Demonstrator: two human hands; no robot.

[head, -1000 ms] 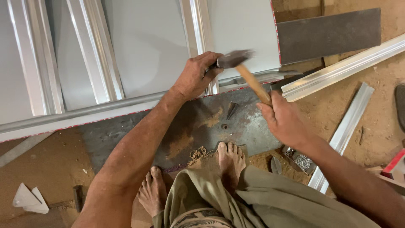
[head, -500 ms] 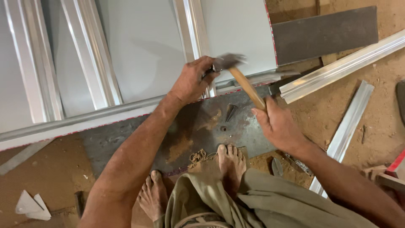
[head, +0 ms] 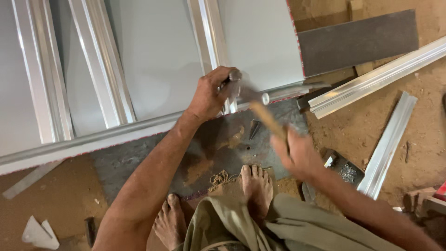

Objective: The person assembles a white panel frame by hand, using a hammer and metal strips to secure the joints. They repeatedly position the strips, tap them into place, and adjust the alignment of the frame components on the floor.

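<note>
1. The left hand (head: pixel 211 95) is curled at the lower edge of the grey panel (head: pixel 158 56), its fingers (head: pixel 222 76) closed together around a small dark tool whose kind cannot be told, held against the aluminium frame rail (head: pixel 116 132).
2. The right hand (head: pixel 297 155) grips the wooden handle of the hammer (head: pixel 260 109); the fingers are clamped round the handle's lower end, though blur hides the fingertips.
3. The hammer slants up and to the left from the right hand, its metal head blurred and lying just beside the left hand's fingers, over the frame rail.
4. The panel lies flat on the floor, crossed by upright aluminium strips (head: pixel 100 65).
5. Beneath the rail sits a dark, rust-stained metal plate (head: pixel 218 139), with the person's bare feet (head: pixel 255 186) at its near edge.
6. A loose aluminium channel (head: pixel 388 144) lies on the dirt floor (head: pixel 418 116) to the right, well apart from the hands.
7. A longer aluminium profile (head: pixel 376 79) runs diagonally above it, next to a dark grey board (head: pixel 357 42).
</note>
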